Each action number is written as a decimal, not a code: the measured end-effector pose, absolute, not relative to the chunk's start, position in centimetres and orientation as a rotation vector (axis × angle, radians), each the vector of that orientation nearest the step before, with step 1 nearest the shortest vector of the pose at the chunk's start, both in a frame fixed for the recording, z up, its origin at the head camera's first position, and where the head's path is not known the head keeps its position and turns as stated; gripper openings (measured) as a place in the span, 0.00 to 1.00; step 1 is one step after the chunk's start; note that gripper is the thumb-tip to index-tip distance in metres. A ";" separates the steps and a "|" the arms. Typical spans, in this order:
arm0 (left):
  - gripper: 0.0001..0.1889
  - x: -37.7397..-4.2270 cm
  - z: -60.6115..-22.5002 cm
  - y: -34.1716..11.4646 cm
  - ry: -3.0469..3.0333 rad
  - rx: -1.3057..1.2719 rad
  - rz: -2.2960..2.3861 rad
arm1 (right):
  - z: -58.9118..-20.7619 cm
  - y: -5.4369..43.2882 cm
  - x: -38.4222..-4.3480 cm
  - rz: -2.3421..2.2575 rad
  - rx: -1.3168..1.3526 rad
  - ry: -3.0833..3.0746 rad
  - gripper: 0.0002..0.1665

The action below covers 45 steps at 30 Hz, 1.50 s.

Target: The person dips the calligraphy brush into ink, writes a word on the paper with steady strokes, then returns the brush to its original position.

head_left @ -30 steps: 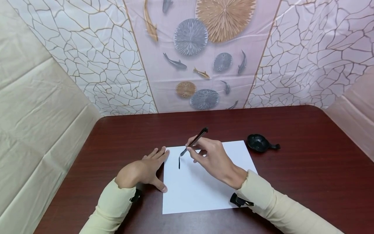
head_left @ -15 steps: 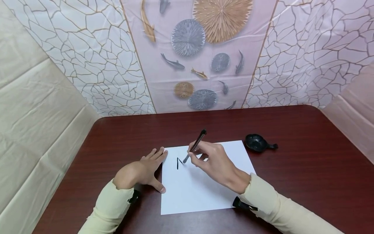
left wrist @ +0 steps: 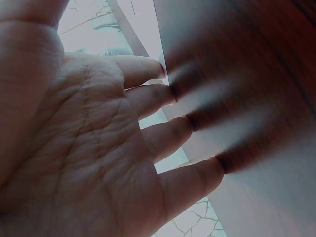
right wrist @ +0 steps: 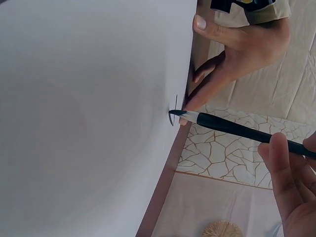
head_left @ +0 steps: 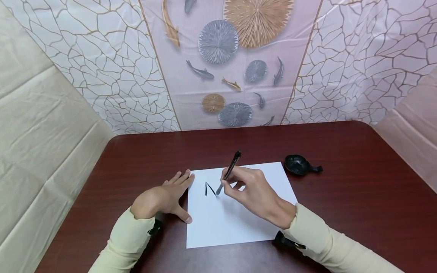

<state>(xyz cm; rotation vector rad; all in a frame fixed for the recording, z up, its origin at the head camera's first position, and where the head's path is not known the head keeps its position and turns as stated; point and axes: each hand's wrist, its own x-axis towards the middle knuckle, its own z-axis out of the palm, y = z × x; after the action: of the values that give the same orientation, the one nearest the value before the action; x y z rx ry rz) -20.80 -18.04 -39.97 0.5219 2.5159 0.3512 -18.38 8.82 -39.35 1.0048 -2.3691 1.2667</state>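
My right hand (head_left: 254, 191) pinches a dark paintbrush (head_left: 232, 167) between thumb and fingers, its handle leaning up and away. The brush's black-tipped bristles (right wrist: 180, 113) meet a white sheet of paper (head_left: 235, 223) in the right wrist view. On the sheet's upper left are black strokes (head_left: 206, 189): an upright line joined to a slanting one that ends at the brush. My left hand (head_left: 167, 197) rests with spread fingers at the paper's left edge, thumb and fingertips over its border. In the left wrist view the palm (left wrist: 94, 143) shows, fingertips down on the table.
A small black dish with a short handle (head_left: 297, 165) stands on the dark red-brown table (head_left: 341, 212), just right of the paper's far corner. Behind the table's far edge hangs a patterned cloth (head_left: 235, 68). Pale cloth (head_left: 44, 151) hangs at the left side.
The brush has moved right and toward the body, drawing a slanting stroke down from the top of the upright line. The left hand has stayed at the paper's edge.
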 end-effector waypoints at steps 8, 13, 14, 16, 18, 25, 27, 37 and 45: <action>0.70 -21.1 -39.9 -18.0 2.506 0.518 0.335 | -39.2 9.0 -18.5 1.256 1.002 -2.352 0.09; 0.70 -21.2 -39.9 -17.9 2.511 0.532 0.318 | -39.4 8.9 -19.1 1.236 0.978 -2.331 0.09; 0.70 -21.2 -39.9 -17.8 2.511 0.534 0.316 | -39.5 8.9 -19.3 1.235 0.973 -2.328 0.09; 0.70 -21.2 -40.0 -17.8 2.513 0.536 0.311 | -39.6 8.8 -19.6 1.237 0.970 -2.320 0.10; 0.70 -21.2 -40.0 -17.8 2.514 0.536 0.308 | -39.7 8.7 -20.0 1.233 0.962 -2.317 0.10; 0.70 -21.3 -40.2 -17.8 2.517 0.534 0.300 | -39.6 8.6 -20.9 1.187 0.929 -2.332 0.08; 0.70 -21.3 -40.1 -17.8 2.519 0.537 0.298 | -39.5 8.6 -21.1 1.191 0.926 -2.326 0.08; 0.70 -21.2 -40.0 -17.8 2.522 0.524 0.296 | -38.7 8.9 -21.1 1.212 0.904 -2.294 0.11; 0.70 -21.1 -40.2 -18.1 2.519 0.520 0.308 | -38.6 9.4 -20.5 1.214 0.879 -2.275 0.13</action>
<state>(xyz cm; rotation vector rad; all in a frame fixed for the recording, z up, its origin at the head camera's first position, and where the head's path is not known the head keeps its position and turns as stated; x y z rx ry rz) -21.06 -18.15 -40.21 0.5198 2.5187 0.3079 -20.53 9.40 -38.61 0.8788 -2.2755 1.2142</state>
